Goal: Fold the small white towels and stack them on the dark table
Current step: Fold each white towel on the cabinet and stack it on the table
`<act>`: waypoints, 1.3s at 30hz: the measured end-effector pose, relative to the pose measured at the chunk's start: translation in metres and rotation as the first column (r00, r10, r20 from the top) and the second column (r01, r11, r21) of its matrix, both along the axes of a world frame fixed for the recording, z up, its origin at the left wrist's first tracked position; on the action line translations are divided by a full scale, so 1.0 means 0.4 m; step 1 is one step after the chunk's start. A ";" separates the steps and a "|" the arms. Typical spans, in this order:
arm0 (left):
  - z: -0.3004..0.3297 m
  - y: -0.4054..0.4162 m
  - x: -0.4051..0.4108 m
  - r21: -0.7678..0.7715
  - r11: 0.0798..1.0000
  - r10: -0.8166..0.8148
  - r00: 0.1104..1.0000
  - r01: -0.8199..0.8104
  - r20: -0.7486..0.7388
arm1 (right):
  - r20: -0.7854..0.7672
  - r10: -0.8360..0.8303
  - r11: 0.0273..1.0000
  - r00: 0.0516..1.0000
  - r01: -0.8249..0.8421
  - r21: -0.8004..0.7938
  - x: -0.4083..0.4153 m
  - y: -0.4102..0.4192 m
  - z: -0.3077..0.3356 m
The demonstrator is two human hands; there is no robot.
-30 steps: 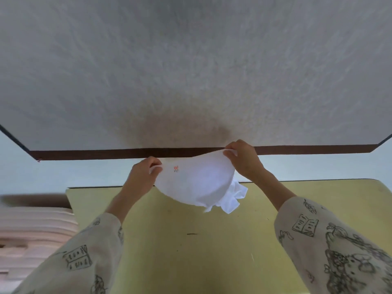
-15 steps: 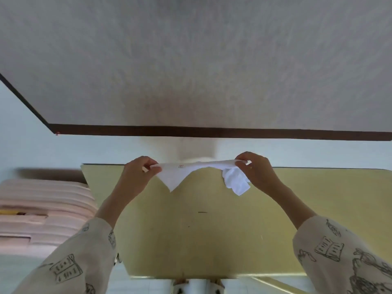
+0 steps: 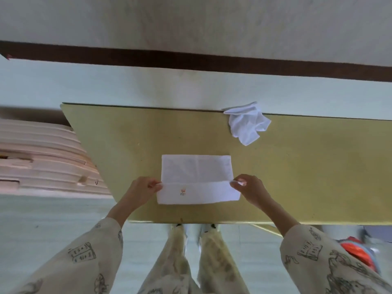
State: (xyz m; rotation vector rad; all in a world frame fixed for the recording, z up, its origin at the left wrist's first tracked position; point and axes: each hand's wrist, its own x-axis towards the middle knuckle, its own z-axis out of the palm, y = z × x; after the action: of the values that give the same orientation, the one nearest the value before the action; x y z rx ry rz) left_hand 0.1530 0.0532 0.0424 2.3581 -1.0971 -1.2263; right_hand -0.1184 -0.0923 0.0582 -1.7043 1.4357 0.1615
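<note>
A small white towel (image 3: 196,177) with a little red logo lies spread on the yellow-green table (image 3: 307,177), its near strip turned over onto itself. My left hand (image 3: 141,190) pinches the left end of that turned-over edge. My right hand (image 3: 250,187) pinches the right end. A second white towel (image 3: 247,124) lies crumpled near the table's far edge, to the right. Beyond the table a large pale surface with a dark brown edge (image 3: 212,62) fills the top of the view.
A stack of pale pink slabs (image 3: 38,158) stands to the left of the table. My legs and feet (image 3: 195,251) are at the table's near edge. A red and blue object (image 3: 358,255) lies on the floor at the right.
The towel was held stretched in the air between both hands; now it lies flat on the table with its near edge turned over. The view has tilted down.
</note>
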 end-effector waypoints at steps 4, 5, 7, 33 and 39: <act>-0.037 -0.059 0.029 -0.046 0.982 0.180 0.979 -0.186 -0.100 | 0.064 -0.194 0.981 0.979 0.194 0.001 0.035 -0.051 -0.056; -0.047 -0.074 0.038 -0.056 0.969 0.231 0.965 -0.239 -0.125 | 0.079 -0.242 0.970 0.967 0.242 0.011 0.046 -0.063 -0.071; -0.070 -0.102 0.052 -0.067 0.947 0.300 0.938 -0.315 -0.171 | 0.092 -0.307 0.952 0.947 0.306 0.026 0.068 -0.084 -0.099; -0.164 -0.203 0.056 -0.002 0.898 0.439 0.895 -0.440 -0.075 | -0.044 -0.300 0.951 0.953 0.296 -0.088 0.128 -0.164 -0.210; -0.165 -0.218 0.035 -0.006 0.886 0.463 0.886 -0.463 -0.019 | -0.084 -0.270 0.960 0.959 0.261 -0.106 0.133 -0.164 -0.208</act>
State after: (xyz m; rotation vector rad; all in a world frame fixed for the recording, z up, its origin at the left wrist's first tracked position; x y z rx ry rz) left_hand 0.1668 -0.0338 -0.0237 2.3987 -0.4786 -1.0526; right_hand -0.0652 -0.1578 -0.0250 -1.5757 1.7544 0.0303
